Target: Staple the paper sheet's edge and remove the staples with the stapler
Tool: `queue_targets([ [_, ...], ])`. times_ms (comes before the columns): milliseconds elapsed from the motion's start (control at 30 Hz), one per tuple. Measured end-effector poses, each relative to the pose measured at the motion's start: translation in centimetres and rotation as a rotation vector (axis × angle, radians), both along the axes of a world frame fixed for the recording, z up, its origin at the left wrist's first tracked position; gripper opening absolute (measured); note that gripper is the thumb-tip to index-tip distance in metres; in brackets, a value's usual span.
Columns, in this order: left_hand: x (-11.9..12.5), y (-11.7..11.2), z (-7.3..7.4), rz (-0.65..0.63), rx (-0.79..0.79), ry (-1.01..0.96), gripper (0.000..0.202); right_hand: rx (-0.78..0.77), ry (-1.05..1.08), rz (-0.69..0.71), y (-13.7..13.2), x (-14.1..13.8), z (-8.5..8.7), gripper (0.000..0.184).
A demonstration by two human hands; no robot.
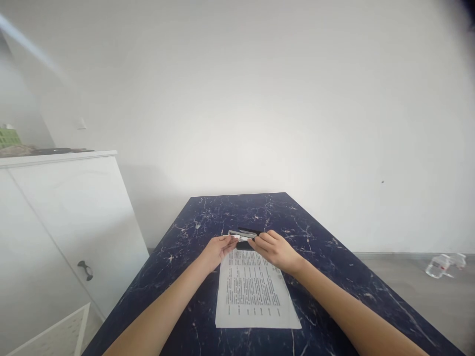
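A stapler (243, 234) with black parts and a silver metal rail is opened up above the far end of a printed sheet of paper (256, 291). My right hand (276, 251) is closed around the stapler's right end. At its left end, the fingers of my left hand (218, 248) are pinched together against the metal rail. Whether a small piece is also between those left fingertips, I cannot tell. The sheet lies flat on the table with its text facing up, and both hands partly cover its far edge.
The dark blue marble-patterned table (178, 306) reaches to a pale wall (245, 99). On the left stands a white cabinet (74, 207) with a dark handle, a green basket (9, 137) on top. Clear plastic bottles (440, 266) lie on the floor at right.
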State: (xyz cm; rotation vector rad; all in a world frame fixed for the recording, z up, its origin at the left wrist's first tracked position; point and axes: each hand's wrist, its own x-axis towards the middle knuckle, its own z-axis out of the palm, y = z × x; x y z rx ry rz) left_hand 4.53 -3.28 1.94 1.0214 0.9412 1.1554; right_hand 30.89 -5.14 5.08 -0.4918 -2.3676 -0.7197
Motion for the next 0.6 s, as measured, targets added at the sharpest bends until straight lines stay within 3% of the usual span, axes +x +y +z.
queue_targets([
  [100,-0.3,-0.2,0.4,0.100,0.034,0.048,0.029,-0.219,0.292,-0.181,1.1,0.5,-0.5,0.030],
  [167,-0.4,-0.5,0.9,0.205,0.180,0.148,0.030,-0.528,0.512,-0.278,2.0,1.1,-0.8,0.022],
  [267,-0.2,-1.5,1.7,0.317,0.491,0.391,0.028,-1.035,0.628,-0.242,3.0,1.7,-1.3,0.025],
  [333,0.1,-2.2,2.2,0.331,0.659,0.532,0.027,-1.221,0.575,-0.140,3.3,1.7,-1.6,0.027],
  [400,0.4,-2.9,2.5,0.314,0.803,0.648,0.025,-1.286,0.503,-0.064,3.1,1.2,-1.8,0.025],
  [500,0.5,-3.5,2.6,0.247,0.927,0.748,0.028,-1.239,0.400,-0.032,2.3,0.5,-1.4,0.024],
  [600,0.5,-3.7,2.8,0.171,0.949,0.769,0.030,-1.080,0.450,0.072,1.4,0.1,-0.5,0.047],
])
